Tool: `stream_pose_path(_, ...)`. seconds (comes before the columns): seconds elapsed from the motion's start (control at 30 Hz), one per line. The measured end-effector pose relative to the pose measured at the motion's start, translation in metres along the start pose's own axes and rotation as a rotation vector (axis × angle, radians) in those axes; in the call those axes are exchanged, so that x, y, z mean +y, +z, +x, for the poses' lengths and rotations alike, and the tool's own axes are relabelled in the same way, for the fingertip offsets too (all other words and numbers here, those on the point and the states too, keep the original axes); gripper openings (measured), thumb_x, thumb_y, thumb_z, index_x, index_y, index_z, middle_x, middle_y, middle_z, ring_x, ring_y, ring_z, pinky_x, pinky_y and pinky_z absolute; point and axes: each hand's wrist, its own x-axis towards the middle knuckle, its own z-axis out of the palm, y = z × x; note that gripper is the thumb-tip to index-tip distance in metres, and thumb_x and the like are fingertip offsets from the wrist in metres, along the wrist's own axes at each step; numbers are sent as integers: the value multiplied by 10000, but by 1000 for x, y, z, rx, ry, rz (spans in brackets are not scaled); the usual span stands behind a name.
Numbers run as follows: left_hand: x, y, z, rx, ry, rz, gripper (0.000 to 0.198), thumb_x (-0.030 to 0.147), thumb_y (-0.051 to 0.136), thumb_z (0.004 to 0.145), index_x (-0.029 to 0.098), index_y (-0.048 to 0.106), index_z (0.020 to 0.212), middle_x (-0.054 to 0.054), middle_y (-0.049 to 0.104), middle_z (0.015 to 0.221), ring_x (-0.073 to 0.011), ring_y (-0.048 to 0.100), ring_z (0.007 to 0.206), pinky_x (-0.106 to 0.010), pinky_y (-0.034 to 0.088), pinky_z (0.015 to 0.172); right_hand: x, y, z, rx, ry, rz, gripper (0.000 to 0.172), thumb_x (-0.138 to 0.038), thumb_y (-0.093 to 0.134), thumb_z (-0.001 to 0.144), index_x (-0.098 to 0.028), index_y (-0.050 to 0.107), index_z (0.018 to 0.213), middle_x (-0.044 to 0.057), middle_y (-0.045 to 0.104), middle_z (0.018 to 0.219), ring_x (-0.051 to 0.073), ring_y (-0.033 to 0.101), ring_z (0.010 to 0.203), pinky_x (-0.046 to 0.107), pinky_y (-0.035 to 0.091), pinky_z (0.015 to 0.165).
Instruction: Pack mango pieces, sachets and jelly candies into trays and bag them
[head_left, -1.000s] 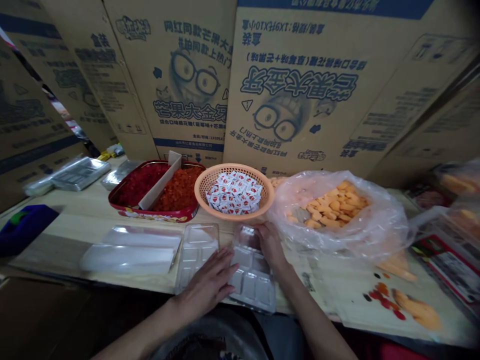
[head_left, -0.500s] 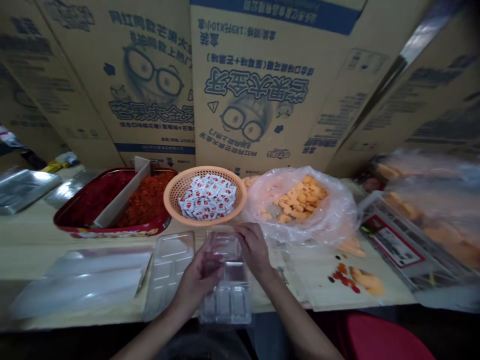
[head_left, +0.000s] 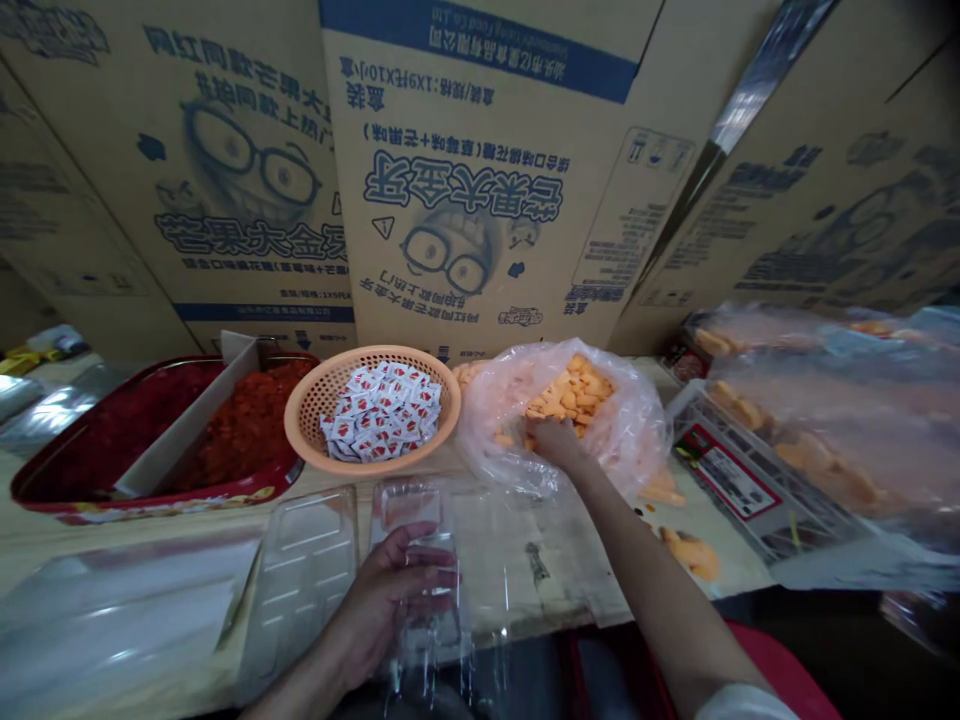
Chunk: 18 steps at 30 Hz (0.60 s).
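Observation:
My left hand [head_left: 409,590] lies over a clear plastic tray [head_left: 431,625] at the table's front edge, its fingers spread across the tray's left side. My right hand [head_left: 553,440] reaches into an open clear bag [head_left: 487,430] of orange candy pieces [head_left: 581,390]; its fingertips are hidden among the pieces, so what they hold cannot be made out. Left of the bag, an orange perforated basket [head_left: 300,410] holds small white and red packets [head_left: 386,410]. Another clear tray [head_left: 304,550] rests left of my left hand.
A red tub [head_left: 247,492] with a divider holds dark red and orange-red items at the left. Clear plastic sheets [head_left: 135,610] lie in front of it. Cartons [head_left: 480,120] stand behind. At right are a grey crate [head_left: 750,480], filled bags [head_left: 862,430] and a red stool [head_left: 780,670].
My right hand has left the clear tray and moved right and away from me into the candy bag. My left hand stays at the tray. The view has shifted right.

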Motion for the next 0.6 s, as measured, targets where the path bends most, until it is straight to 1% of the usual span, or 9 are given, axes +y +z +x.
stream_pose_path(0.1, -1, -1, 2, 13, -12, -17, 457, 142, 696, 624, 197, 503, 1034, -51, 665, 872, -214, 651, 798, -355, 498, 710, -3, -10, -11, 116, 131, -10, 215, -221, 447, 814, -94, 592, 912, 168, 621, 969, 260, 552, 943, 375, 364, 802)
stream_pose_path(0.13, -1, -1, 2, 16, -9, -26, 468, 146, 698, 621, 197, 502, 1043, -59, 665, 889, -222, 651, 813, -358, 497, 714, -7, -15, -17, 165, 177, 40, 269, -274, 399, 843, -90, 570, 940, 167, 618, 959, 248, 564, 910, 358, 383, 767)
stream_pose_path(0.2, 1, 3, 3, 25, -3, -39, 494, 149, 700, 617, 195, 495, 1064, -79, 661, 931, -235, 651, 836, -362, 497, 720, -21, -25, -35, 251, 216, 271, 339, -369, 356, 857, -103, 528, 978, 117, 628, 864, 200, 587, 773, 298, 409, 654)
stream_pose_path(0.27, 2, 9, 3, 33, -3, -50, 536, 133, 704, 610, 194, 478, 1092, -97, 652, 973, -241, 651, 844, -369, 499, 727, -45, -30, -56, 294, 140, 592, 345, -428, 424, 813, -138, 497, 986, 33, 615, 716, 152, 563, 608, 249, 389, 542)
stream_pose_path(0.33, 4, 15, 3, 28, -10, -71, 572, 103, 705, 600, 190, 464, 1111, -106, 644, 991, -243, 650, 846, -373, 503, 727, -76, -30, -77, 287, -2, 723, 287, -406, 515, 759, -175, 501, 928, -21, 581, 612, 134, 528, 526, 239, 363, 510)
stream_pose_path(0.4, 5, 18, 3, 6, -14, -100, 576, 79, 696, 603, 185, 459, 1117, -108, 640, 993, -248, 647, 859, -379, 505, 735, -106, -25, -94, 320, -101, 616, 197, -333, 548, 743, -190, 517, 875, -24, 583, 603, 137, 529, 529, 261, 360, 560)
stream_pose_path(0.47, 6, 18, 2, -20, -13, -120, 561, 60, 679, 613, 181, 458, 1114, -105, 640, 987, -249, 645, 869, -379, 507, 742, -129, -19, -105, 349, -185, 433, 126, -285, 548, 749, -192, 521, 830, -1, 602, 635, 164, 550, 577, 295, 354, 609)
stream_pose_path(0.53, 5, 16, 1, -44, -6, -127, 553, 38, 659, 622, 180, 453, 1115, -100, 642, 977, -245, 646, 870, -370, 511, 735, -142, -15, -111, 349, -269, 301, 96, -290, 544, 769, -203, 521, 802, 25, 618, 662, 198, 567, 629, 319, 348, 622)
stream_pose_path(0.6, 4, 12, 1, -49, -2, -133, 548, 24, 643, 629, 178, 445, 1116, -98, 643, 983, -245, 645, 877, -362, 514, 731, -143, -15, -112, 323, -349, 281, 100, -326, 533, 796, -227, 535, 789, 38, 632, 689, 212, 578, 662, 324, 350, 617)
